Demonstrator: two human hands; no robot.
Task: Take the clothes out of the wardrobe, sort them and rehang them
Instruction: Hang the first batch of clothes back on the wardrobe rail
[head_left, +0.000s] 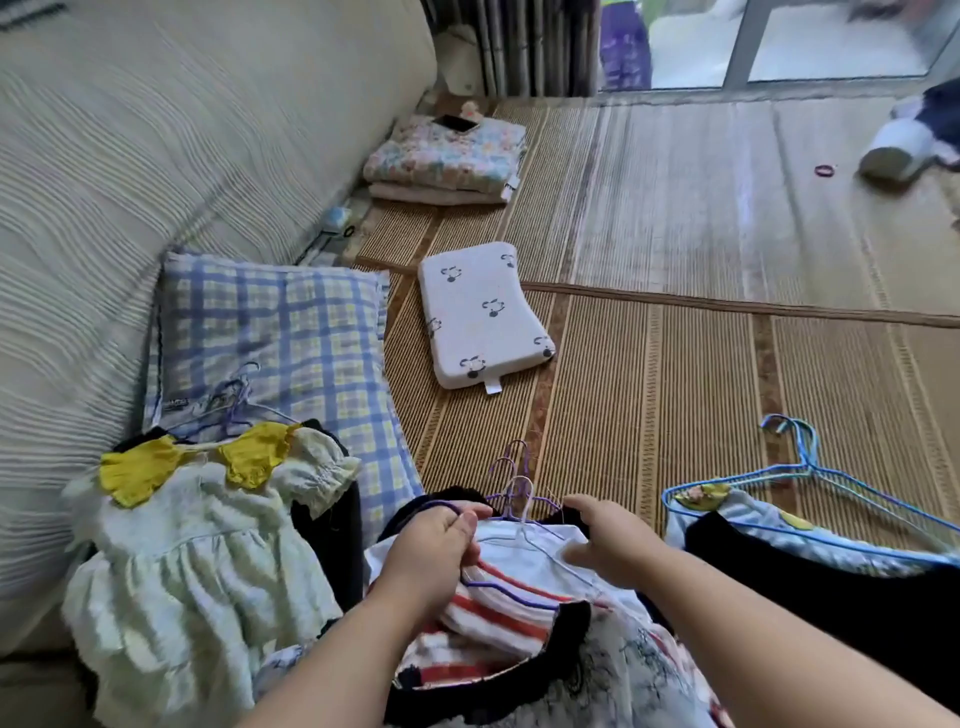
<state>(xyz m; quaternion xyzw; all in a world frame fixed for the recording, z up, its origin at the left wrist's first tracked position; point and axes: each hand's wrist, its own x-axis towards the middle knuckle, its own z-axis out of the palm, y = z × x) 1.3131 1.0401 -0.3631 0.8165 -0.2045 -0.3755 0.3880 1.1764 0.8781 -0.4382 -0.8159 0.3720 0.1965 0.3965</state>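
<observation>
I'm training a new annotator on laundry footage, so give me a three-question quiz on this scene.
1. True or false: the left hand pinches a purple hanger.
2. What lies on the folded floral blanket? A) a phone B) a cup C) a shoe
3. Fill in: the pale green dress has a ____ collar.
Key: 1 true; 2 A; 3 yellow.

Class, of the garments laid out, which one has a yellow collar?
The pale green dress at the left; the top beside it is red-and-white striped.
</observation>
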